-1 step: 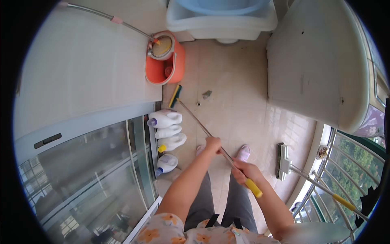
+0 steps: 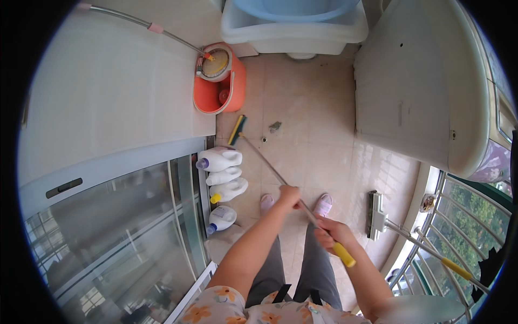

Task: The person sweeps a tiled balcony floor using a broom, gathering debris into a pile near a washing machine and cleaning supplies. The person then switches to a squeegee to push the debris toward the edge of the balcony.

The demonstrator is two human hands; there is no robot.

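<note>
Both of my hands grip the metal pole of a long-handled floor brush (image 2: pixel 270 165). My left hand (image 2: pixel 290 197) is wrapped round the middle of the pole. Closer to my body, my right hand (image 2: pixel 333 234) is closed on it just above the yellow end grip (image 2: pixel 344 255). At the far end, the narrow yellow and dark-green head (image 2: pixel 237 130) rests on the tiled floor, slanted, in front of an orange mop bucket (image 2: pixel 237 89). A small grey-green scrap (image 2: pixel 275 127) and a little round drain hole (image 2: pixel 264 140) lie to the right of the head.
Several white bottles (image 2: pixel 221 159) line the left side by a glass sliding door (image 2: pixel 124 232). A spin mop (image 2: pixel 178 39) stands in the bucket. A white tub (image 2: pixel 291 35) is at the back, a large white appliance (image 2: pixel 415 86) at right. A sponge mop (image 2: pixel 376 215) leans by the railing.
The brush head has shifted slightly to the right and toward me. Both hands have moved a little to the right with the pole, still gripping it.
</note>
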